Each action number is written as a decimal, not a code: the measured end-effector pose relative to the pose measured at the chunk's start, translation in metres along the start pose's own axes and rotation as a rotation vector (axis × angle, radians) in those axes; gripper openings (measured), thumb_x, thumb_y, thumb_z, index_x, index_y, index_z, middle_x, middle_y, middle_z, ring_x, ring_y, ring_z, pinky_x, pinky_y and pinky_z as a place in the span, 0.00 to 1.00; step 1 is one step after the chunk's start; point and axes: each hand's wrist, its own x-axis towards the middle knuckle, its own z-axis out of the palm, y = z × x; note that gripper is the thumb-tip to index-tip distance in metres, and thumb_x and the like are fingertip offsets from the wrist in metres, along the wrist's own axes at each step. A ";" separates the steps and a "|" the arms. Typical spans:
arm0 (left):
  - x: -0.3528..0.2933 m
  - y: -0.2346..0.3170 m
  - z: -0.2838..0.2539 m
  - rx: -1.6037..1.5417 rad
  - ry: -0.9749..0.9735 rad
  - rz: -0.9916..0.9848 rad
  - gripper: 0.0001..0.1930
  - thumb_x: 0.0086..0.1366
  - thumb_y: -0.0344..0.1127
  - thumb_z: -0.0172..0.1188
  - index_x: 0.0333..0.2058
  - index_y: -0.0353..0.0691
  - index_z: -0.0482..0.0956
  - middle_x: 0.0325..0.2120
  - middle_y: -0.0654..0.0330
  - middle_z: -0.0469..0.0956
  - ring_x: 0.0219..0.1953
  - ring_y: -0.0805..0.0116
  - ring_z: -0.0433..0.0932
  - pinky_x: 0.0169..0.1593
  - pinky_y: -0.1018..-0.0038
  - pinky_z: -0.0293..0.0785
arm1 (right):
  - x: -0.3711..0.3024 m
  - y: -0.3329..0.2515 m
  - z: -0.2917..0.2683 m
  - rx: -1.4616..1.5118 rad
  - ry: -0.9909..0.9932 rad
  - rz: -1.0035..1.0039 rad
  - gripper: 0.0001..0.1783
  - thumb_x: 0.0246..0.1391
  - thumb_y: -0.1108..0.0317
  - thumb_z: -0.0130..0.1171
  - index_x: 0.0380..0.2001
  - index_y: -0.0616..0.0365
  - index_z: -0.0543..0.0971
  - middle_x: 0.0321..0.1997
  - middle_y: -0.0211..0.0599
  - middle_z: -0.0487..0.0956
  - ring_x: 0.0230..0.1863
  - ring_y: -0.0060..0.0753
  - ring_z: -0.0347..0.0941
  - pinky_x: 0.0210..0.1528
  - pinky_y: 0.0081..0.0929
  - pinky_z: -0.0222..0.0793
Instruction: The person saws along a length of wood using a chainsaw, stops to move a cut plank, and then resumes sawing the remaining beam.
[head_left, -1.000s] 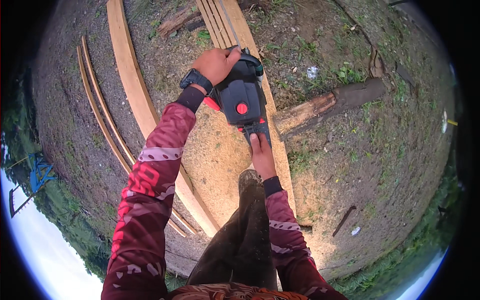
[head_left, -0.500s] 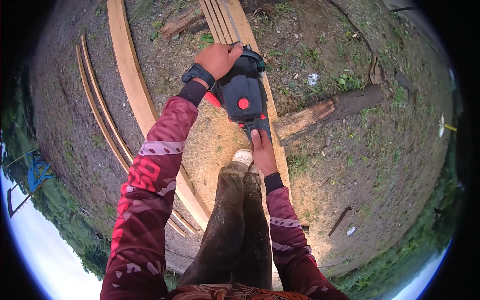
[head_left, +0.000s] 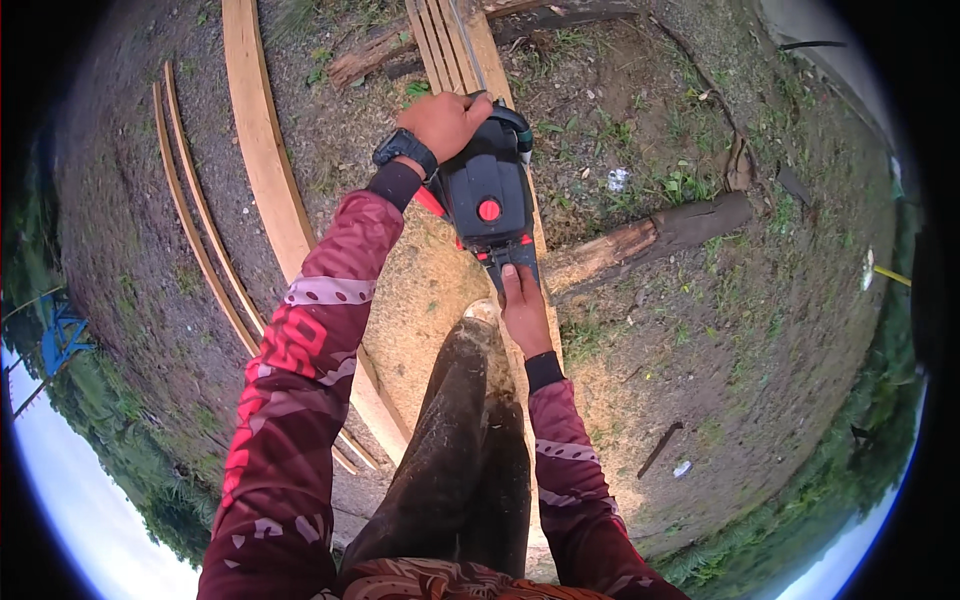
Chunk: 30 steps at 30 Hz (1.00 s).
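Observation:
A black chainsaw [head_left: 487, 183] with red parts sits over a long wooden plank [head_left: 490, 62]. Its bar points away from me along the wood, where several parallel cuts run lengthwise. My left hand [head_left: 447, 127], with a black watch on the wrist, is closed around the front handle. Behind the saw's body, my right hand [head_left: 525, 308] grips the rear handle; its thumb shows on top and the other fingers are hidden underneath.
To the left lie a wide board [head_left: 262, 140] and two thin wood strips [head_left: 197, 205]. A partly stripped log [head_left: 660, 232] runs off to the right from beneath the plank, and another log [head_left: 372, 55] lies farther ahead. Sawdust [head_left: 420, 300] covers the ground near my shoe.
My legs have shifted, one knee now bending more forward. The view has moved slightly. Both hands keep their hold on the chainsaw, which stays about where it was on the plank.

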 end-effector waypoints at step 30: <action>-0.075 0.018 0.026 0.027 -0.094 -0.085 0.28 0.71 0.63 0.48 0.40 0.50 0.90 0.31 0.47 0.86 0.36 0.43 0.85 0.44 0.51 0.81 | -0.054 0.064 -0.016 -0.113 0.032 -0.032 0.28 0.73 0.45 0.44 0.52 0.62 0.73 0.44 0.63 0.80 0.47 0.68 0.76 0.51 0.51 0.68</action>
